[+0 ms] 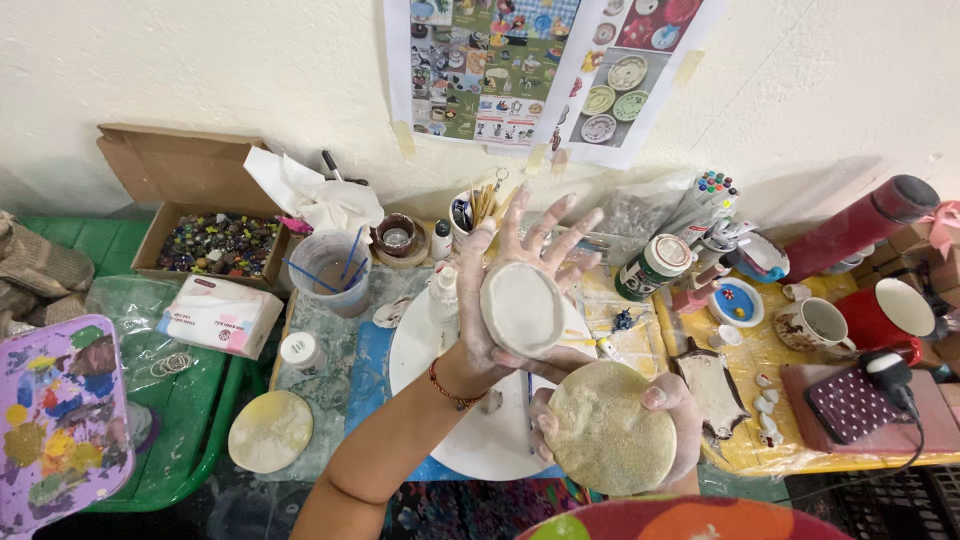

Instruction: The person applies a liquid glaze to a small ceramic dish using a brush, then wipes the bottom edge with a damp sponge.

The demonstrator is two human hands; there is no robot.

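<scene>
One oval clay dish (522,308) stands upright on left hand (500,290).

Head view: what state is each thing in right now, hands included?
Left hand: fingers spread, palm bearing the clay dish.
Clay dish: pale, unpainted.
Right hand: gripping the round sponge.
Round sponge: yellowish, held flat.
Cardboard box: open.
White mug: upright.

Pale grey-white clay piece (522,308) on left hand (505,285). Speckled yellow-beige sponge (610,428) in right hand (655,425). Red bead bracelet (450,386). White round board (480,440), blue mat (368,372) under it. Purple palette (60,420) blotched yellow, blue, brown. Cardboard box (210,225) of multicoloured beads. Yellow tablecloth (770,350). Red mug (890,318), white inside. Maroon case (850,404), white dots. Green tray (190,400).
</scene>
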